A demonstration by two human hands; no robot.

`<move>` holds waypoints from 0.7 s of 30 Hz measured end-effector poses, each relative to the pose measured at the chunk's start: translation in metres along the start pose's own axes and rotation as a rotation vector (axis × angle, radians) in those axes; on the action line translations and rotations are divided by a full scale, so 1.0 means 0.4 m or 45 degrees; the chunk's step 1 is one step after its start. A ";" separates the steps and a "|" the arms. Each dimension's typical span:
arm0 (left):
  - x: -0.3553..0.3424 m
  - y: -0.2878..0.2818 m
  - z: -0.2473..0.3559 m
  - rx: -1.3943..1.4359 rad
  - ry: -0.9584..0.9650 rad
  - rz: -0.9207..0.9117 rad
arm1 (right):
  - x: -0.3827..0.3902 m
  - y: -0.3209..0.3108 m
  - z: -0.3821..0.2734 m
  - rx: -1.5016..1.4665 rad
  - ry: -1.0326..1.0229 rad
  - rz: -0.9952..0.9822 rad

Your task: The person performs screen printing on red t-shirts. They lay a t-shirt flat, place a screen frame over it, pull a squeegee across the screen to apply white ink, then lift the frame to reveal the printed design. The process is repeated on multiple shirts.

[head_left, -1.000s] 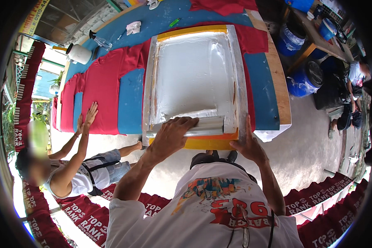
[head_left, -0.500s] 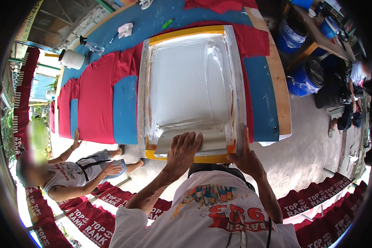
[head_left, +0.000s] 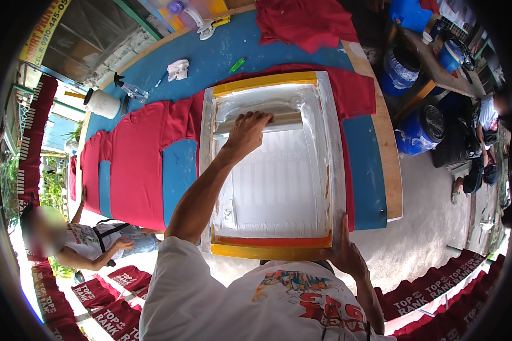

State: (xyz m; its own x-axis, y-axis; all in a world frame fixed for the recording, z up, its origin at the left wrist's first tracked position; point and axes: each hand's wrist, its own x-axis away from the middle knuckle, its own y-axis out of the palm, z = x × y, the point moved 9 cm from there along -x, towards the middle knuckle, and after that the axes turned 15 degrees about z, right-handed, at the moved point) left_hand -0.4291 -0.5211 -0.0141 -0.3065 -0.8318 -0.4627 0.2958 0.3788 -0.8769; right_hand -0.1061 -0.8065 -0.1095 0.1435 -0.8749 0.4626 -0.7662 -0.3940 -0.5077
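- From my distant seat I am seeing the squeegee [head_left: 287, 120], a long metal-looking bar, lying crosswise on the far part of the mesh [head_left: 273, 199], inside the screen frame [head_left: 335, 170].
- My left hand [head_left: 246, 133] is clamping down on the squeegee near its middle, fingers curling over the top, the forearm crossing the frame's left rail.
- My right hand [head_left: 346, 254] is clasping the frame's near right corner, the thumb resting by the near edge and the fingers lying along the outer side; the two hands are staying well apart.
- White ink is coating the mesh and smearing along its edges, and a faint pattern of letters and upright bars is showing through.
- Yellow strips are covering the frame's near and far ends.
- Beneath the frame, a red shirt [head_left: 355, 94] is spreading out on the blue table [head_left: 179, 170].
- To the left I am viewing a second red shirt [head_left: 135, 170] lying flat, while a red heap of cloth [head_left: 301, 25] is sitting at the far edge.
- Beyond those, a white tub [head_left: 105, 105], a spray bottle [head_left: 133, 91], a crumpled white cloth [head_left: 178, 69] and a small green tool [head_left: 238, 64] are resting on the table.
- At far left a co-worker [head_left: 96, 244] is standing beside the table; blue barrels [head_left: 418, 133] are standing on the floor at right.
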 end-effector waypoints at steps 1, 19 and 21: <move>-0.004 -0.012 -0.015 0.006 -0.066 -0.089 | 0.000 0.001 -0.001 0.005 -0.019 0.015; -0.153 0.074 -0.271 0.062 -0.093 -0.289 | -0.003 -0.002 0.004 -0.052 -0.115 0.154; -0.138 0.077 -0.263 0.083 -0.123 -0.342 | -0.003 -0.001 0.008 -0.052 -0.156 0.175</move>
State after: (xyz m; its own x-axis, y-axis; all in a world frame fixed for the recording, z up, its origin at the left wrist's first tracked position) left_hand -0.4982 -0.4211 -0.0292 -0.2953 -0.9346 -0.1981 0.2745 0.1156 -0.9546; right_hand -0.1039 -0.8063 -0.1121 0.1091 -0.9484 0.2976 -0.8085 -0.2589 -0.5286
